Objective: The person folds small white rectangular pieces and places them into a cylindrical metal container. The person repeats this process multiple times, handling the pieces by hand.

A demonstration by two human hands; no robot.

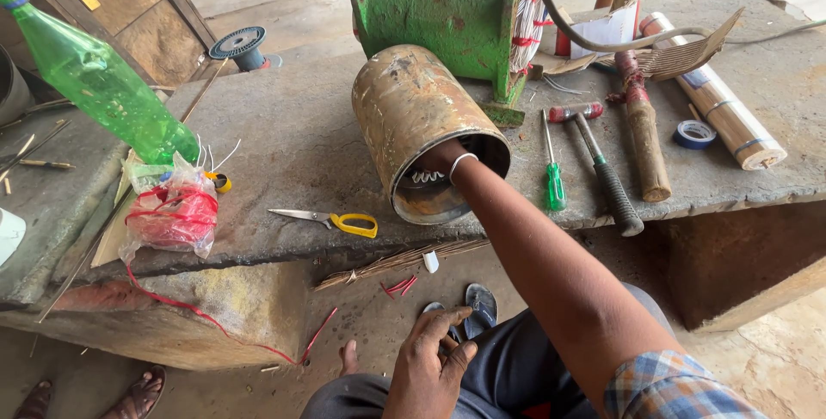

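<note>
Two hands | right (437,161) inside rusty cylinder (413,118), grip hidden | left (433,359) loose on knee | cylinder's mouth toward camera

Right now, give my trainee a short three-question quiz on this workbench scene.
1. True or false: the right hand reaches inside the rusty metal cylinder.
2. Which tool lies nearest the cylinder's open end? A) yellow-handled scissors B) green-handled screwdriver C) blue tape roll
3. Fill in: the left hand rests on the person's ____.

Key: 1 true; 2 B; 3 knee. The right fingers are hidden inside the cylinder, so any grip cannot be judged.
</note>
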